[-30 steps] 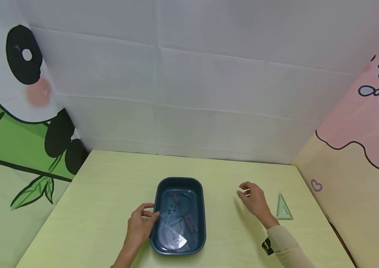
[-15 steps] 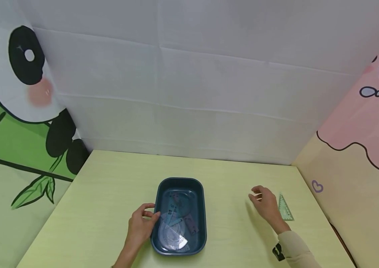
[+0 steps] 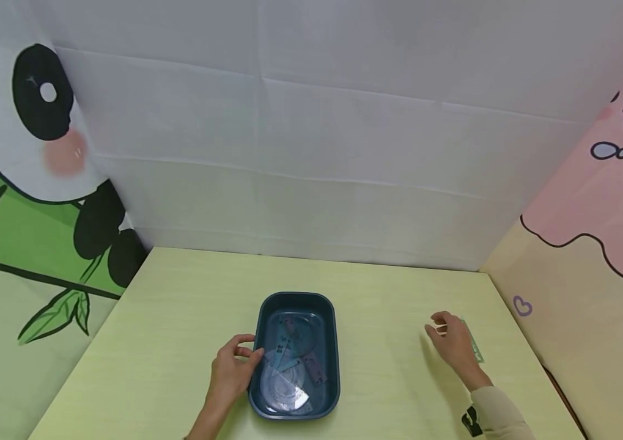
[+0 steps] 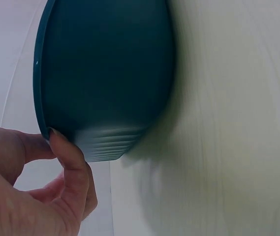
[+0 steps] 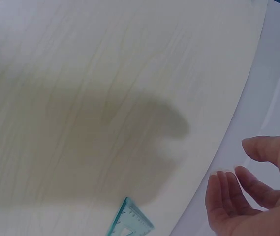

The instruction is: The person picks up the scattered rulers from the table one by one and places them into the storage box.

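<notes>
A dark blue rectangular tub (image 3: pixel 328 342) stands on the table; its left rim is pinched between thumb and fingers of my left hand (image 3: pixel 232 370), as the left wrist view also shows on the tub's wall (image 4: pixel 105 73). Inside lie clear plastic drawing pieces: a round-edged protractor-like piece (image 3: pixel 283 388), a bluish piece (image 3: pixel 280 351) and a purplish strip (image 3: pixel 313 368). My right hand (image 3: pixel 454 348) hovers over the table at the right, fingers loosely bent, holding nothing. Partly hidden behind it lies a green set square (image 3: pixel 477 351), whose tip also shows in the right wrist view (image 5: pixel 131 221).
The pale yellow table (image 3: pixel 179 330) meets a white sheet wall (image 3: pixel 311 153) at the back. Printed cloth with cartoon figures hangs at the left (image 3: pixel 41 232) and right (image 3: pixel 603 201). The table's right edge runs just beyond the set square.
My right hand has moved right and slightly nearer, toward the green set square, and now covers most of it. My left hand and the tub have stayed in place.
</notes>
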Demonstrator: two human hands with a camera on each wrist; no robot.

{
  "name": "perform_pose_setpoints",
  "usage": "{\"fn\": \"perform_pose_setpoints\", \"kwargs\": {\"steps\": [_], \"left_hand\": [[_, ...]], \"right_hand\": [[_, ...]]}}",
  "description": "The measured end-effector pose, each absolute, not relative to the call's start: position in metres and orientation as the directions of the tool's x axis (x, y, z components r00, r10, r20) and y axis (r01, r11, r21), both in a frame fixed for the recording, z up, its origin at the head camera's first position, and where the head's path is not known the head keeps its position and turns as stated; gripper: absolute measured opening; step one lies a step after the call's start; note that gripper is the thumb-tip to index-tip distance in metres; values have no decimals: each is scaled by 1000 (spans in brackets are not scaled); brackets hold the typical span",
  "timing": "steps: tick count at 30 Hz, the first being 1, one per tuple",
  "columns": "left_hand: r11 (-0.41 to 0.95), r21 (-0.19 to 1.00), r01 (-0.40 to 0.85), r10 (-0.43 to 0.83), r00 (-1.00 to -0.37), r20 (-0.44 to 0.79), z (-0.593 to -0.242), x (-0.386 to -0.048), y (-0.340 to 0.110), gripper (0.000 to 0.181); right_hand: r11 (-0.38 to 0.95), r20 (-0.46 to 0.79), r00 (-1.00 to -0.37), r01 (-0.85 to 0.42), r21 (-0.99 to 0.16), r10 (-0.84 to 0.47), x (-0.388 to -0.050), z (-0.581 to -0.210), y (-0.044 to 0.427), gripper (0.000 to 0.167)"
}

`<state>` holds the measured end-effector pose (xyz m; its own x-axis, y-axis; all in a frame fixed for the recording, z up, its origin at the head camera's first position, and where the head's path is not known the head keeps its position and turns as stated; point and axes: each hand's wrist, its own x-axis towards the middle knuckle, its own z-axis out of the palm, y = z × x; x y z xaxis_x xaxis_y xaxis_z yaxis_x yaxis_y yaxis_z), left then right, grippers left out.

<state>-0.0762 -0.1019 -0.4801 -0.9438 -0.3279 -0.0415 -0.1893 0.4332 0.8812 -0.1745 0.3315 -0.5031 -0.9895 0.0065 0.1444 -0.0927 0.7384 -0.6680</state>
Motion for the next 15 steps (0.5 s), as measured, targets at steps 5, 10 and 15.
{"fn": "perform_pose_setpoints", "kwargs": {"steps": [5,10,15], "left_hand": [[433,882,-187,-324,-945,-42,-481,-77,-102,34],[431,882,-189,-321,-946,-46,-481,-77,-101,34],[434,881,-190,-321,-946,-46,-482,-78,-101,35]], "right_hand": [[749,147,-989,-92,-656,7,-172,-507,341,31],[758,85,-996,-41,-651,19,-167,-505,349,36],[763,49,-998,3,-646,45,-167,-507,359,38]]}}
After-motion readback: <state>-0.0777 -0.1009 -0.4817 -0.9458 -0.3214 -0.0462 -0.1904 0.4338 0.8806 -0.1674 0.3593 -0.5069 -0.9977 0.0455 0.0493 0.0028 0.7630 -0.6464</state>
